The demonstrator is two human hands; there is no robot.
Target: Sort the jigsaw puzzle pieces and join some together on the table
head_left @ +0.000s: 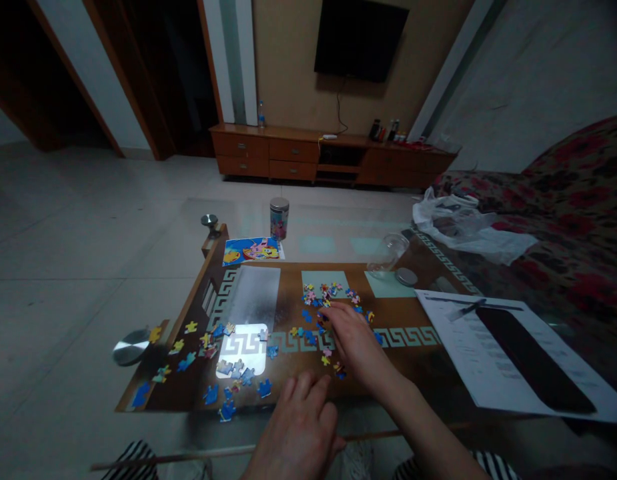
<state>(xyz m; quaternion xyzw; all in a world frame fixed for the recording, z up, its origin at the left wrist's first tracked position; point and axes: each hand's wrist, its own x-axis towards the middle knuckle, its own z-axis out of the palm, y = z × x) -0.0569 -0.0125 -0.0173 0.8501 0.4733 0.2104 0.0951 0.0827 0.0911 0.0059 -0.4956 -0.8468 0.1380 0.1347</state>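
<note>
My right hand (355, 343) reaches over a loose heap of jigsaw pieces (311, 293) on the glass table. Its fingers are drawn together at the tips, closed on a jigsaw piece (321, 325) that is mostly covered by them. My left hand (303, 427) is at the near table edge, fingers curled downward; whatever lies under them is hidden. Left of it, blue jigsaw pieces (228, 407) are scattered, with yellow and blue ones (191, 327) farther left. A colourful cartoon picture sheet (253, 250) lies toward the far left of the table.
Beyond the sheet stands a printed tin (279, 219). A clear jar (388, 255) lies near a round lid (406, 277). At right, papers (448, 340) carry a pen (467, 309) and a black phone (533, 360). A plastic bag (463, 227) sits at the far right.
</note>
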